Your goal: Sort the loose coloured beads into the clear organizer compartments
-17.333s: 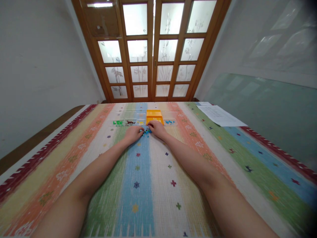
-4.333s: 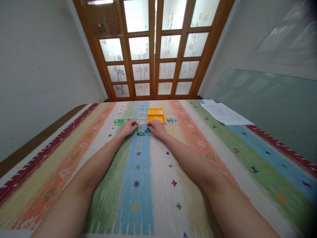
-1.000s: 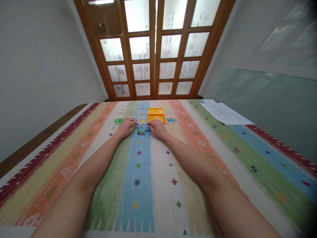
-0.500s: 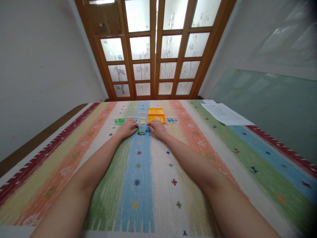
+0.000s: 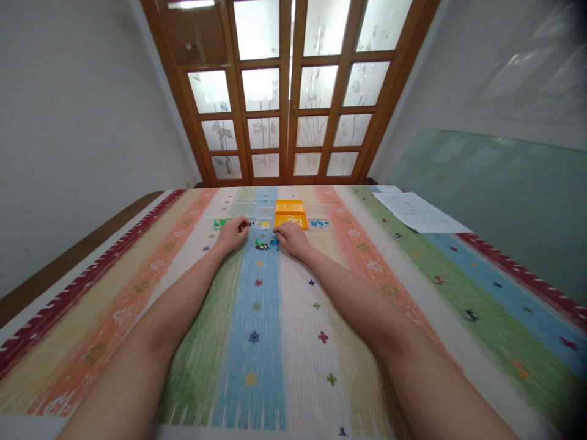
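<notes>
My left hand (image 5: 232, 233) is at the near side of a clear box (image 5: 251, 225) with a few dark bits in it. Its fingers are curled with the tips together; whatever they pinch is too small to make out. My right hand (image 5: 292, 238) rests on the cloth in front of an orange box (image 5: 290, 206), fingers bent and closed, their grip hidden. Between the hands lies a small pile of mixed green, dark and white pieces (image 5: 262, 246). Several blue pieces (image 5: 274, 242) lie at its right end, beside my right fingers.
White pieces (image 5: 294, 219) lie in the orange box. Clear boxes hold green pieces (image 5: 220, 223), yellow pieces (image 5: 263, 225) and blue pieces (image 5: 320, 223). A striped cloth (image 5: 293, 318) covers the table. Paper sheets (image 5: 413, 211) lie at the right.
My left hand has moved left and away from me, from beside the mixed pile to the clear box with dark bits. My right hand has hardly moved.
</notes>
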`<act>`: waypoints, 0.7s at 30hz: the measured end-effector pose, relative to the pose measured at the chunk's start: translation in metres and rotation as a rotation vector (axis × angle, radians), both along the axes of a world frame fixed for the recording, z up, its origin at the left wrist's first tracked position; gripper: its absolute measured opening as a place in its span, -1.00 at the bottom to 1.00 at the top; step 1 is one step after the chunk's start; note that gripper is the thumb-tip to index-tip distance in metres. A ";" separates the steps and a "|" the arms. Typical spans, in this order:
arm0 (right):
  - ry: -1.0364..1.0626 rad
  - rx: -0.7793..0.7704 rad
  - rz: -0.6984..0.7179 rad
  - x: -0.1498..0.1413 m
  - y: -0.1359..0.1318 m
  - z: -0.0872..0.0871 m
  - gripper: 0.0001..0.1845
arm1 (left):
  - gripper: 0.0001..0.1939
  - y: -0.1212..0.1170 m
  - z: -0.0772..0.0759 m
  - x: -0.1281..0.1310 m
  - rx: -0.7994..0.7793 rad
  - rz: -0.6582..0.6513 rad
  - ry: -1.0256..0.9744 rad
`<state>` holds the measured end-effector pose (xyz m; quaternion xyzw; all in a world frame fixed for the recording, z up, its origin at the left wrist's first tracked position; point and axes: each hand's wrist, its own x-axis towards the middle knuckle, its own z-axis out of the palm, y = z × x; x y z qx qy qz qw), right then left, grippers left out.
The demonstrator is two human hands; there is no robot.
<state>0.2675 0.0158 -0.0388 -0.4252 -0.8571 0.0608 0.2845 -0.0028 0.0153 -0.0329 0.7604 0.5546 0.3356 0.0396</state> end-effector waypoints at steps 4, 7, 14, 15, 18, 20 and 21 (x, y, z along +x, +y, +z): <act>-0.002 -0.007 0.002 0.001 0.000 0.000 -0.73 | -0.81 0.005 0.003 -0.014 0.027 0.169 -0.089; -0.002 -0.002 0.001 0.001 0.000 0.000 -0.73 | -0.78 0.008 0.005 -0.028 0.074 0.291 -0.180; -0.007 0.000 0.005 0.001 0.000 -0.001 -0.72 | -0.67 0.016 0.001 -0.067 0.090 0.522 -0.350; -0.009 -0.002 0.003 0.001 0.000 -0.001 -0.72 | -0.65 0.017 -0.001 -0.073 0.088 0.544 -0.362; -0.014 -0.001 0.001 0.001 0.000 -0.001 -0.73 | -0.63 0.020 -0.004 -0.087 0.054 0.615 -0.371; -0.015 0.005 0.004 0.001 0.000 -0.001 -0.73 | -0.62 0.022 -0.006 -0.092 0.034 0.639 -0.359; -0.015 0.007 0.006 0.001 0.000 -0.001 -0.73 | -0.62 0.022 -0.007 -0.094 0.030 0.639 -0.350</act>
